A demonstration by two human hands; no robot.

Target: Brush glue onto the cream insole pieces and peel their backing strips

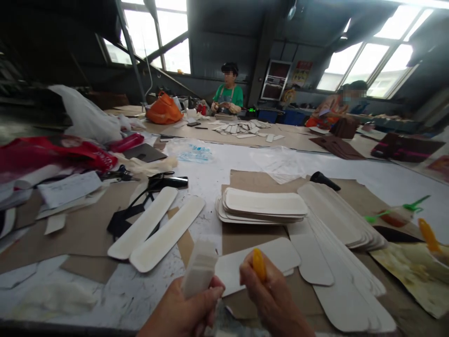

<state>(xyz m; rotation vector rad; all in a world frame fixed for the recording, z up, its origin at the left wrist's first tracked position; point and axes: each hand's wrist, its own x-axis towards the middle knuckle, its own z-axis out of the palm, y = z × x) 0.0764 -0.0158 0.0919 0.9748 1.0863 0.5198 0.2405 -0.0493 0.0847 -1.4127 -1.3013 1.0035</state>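
1. One left hand [191,304], bottom centre, fingers closed round a blurry white strip [200,267].
2. Right hand [271,292], just beside it, is fisted round a yellow handle [259,265]; can't make out the tool's other end.
3. Rounded white panels [264,201] stacked mid-frame, a fanned pile [343,276] lower right, two long strips [167,234] left of centre.

from afar i hold my left hand [192,304] near, curled in a grip, thumb [209,296] stretched to the right; just right of it, apart, i have my right hand [267,290] balled in a fist, its wrist [289,318] slanting far and left.
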